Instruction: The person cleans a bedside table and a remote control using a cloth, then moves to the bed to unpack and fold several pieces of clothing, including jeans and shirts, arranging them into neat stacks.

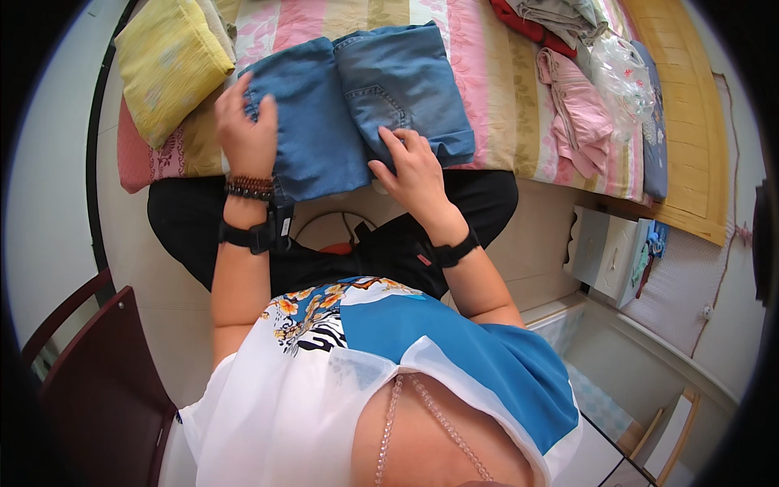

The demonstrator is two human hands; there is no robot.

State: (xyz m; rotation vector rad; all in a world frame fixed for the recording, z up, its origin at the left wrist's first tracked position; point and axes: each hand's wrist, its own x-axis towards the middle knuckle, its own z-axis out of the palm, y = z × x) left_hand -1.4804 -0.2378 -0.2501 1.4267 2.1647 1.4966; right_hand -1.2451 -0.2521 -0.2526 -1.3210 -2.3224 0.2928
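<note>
A pair of blue denim jeans (322, 115) lies folded at the near edge of the bed, its front part hanging slightly over my lap. The right-hand section shows a stitched curved seam and a turned-up lower edge. My left hand (246, 134) is at the denim's left edge, fingers apart and a little blurred; whether it touches the cloth is unclear. On the right section, the fingertips of my right hand (414, 164) rest near the curved seam, with thumb and fingers spread. Neither hand grips the fabric.
A striped bedsheet (499, 91) covers the bed. Yellow folded cloth (173, 67) sits at left. Pink clothing (578, 115), a clear plastic bag (621, 82) and grey clothing (560, 18) are at right. A dark red wooden chair (109, 377) stands at lower left, small drawers (608, 255) at right.
</note>
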